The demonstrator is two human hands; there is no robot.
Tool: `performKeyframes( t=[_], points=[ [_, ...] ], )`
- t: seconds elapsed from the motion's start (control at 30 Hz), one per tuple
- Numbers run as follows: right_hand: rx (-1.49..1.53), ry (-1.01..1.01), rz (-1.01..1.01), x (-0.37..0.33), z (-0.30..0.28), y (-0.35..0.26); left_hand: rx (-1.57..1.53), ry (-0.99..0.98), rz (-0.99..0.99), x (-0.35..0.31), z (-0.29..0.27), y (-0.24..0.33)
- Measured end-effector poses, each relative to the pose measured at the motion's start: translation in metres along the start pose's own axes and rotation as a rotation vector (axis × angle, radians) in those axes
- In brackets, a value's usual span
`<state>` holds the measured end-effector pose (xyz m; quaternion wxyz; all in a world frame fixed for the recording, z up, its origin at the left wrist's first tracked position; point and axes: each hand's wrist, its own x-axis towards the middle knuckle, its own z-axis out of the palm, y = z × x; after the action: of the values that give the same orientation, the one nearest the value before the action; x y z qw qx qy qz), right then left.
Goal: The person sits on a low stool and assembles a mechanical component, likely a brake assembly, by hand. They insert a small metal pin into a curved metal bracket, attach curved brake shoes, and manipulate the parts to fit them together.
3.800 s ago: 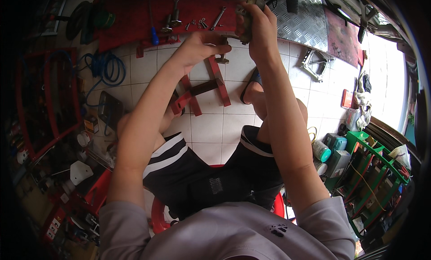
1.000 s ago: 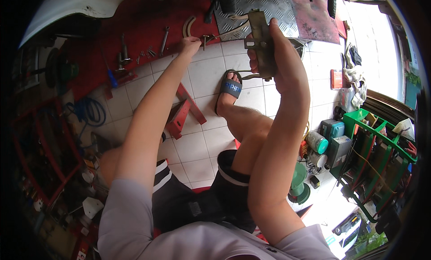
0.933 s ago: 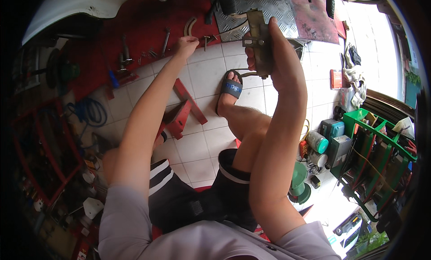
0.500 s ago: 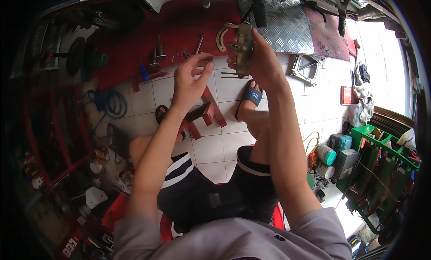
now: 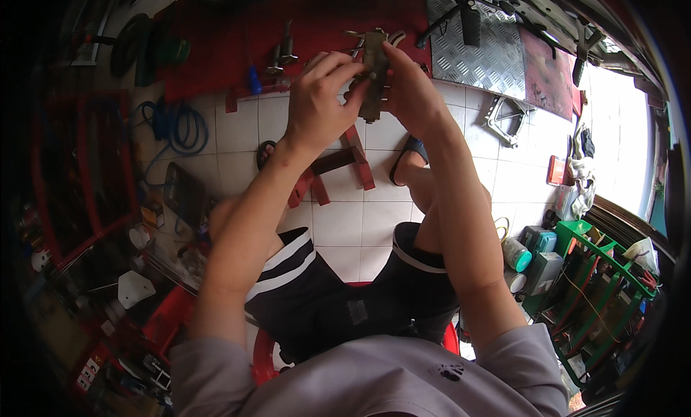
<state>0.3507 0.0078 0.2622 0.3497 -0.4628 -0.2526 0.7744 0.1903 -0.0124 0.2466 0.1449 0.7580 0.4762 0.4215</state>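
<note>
A dull brass-coloured metal part (image 5: 372,77), long and blocky with small arms at its top end, is held up over the floor near the red platform. My right hand (image 5: 416,93) grips it from the right, thumb along its near edge. From the left, my left hand (image 5: 320,100) has its thumb and fingertips closed on the side of the part; whether they also pinch something small is hidden. Behind it a curved metal piece (image 5: 396,38) partly shows. Two metal pins (image 5: 277,59) and a blue screwdriver handle (image 5: 255,80) lie left of my hands.
Beyond my hands runs the red platform (image 5: 216,60) with a tread-plate panel (image 5: 471,57). A red metal stand (image 5: 338,160) sits between my feet. Blue hose (image 5: 188,129) coils at left; a metal bracket (image 5: 506,122) and green tool rack (image 5: 576,233) are at right.
My left hand has moved up and right, from apart to touching the metal part. My right hand still holds the part, and the view has shifted slightly.
</note>
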Motion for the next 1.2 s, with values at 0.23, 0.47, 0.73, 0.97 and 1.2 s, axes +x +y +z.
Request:
performKeyframes(
  t=[0.23,0.47,0.73,0.97,1.2],
  points=[
    [-0.01,-0.015,0.038,0.007,0.021,0.016,0.139,-0.078,0.046,-0.006,-0.011,-0.008],
    [0.006,-0.009,0.06,0.016,0.023,0.02,0.326,-0.142,0.083,-0.003,-0.009,-0.001],
    [-0.24,0.013,0.064,0.01,0.011,0.018,-0.029,-0.118,-0.278,-0.008,0.01,-0.01],
    [-0.802,0.257,-0.195,0.014,0.003,0.01,-1.134,-0.247,-1.059,-0.004,0.014,-0.019],
    [-1.104,0.327,-0.542,0.001,0.01,0.015,-1.422,-0.027,-1.251,-0.01,0.026,-0.03]
  ],
)
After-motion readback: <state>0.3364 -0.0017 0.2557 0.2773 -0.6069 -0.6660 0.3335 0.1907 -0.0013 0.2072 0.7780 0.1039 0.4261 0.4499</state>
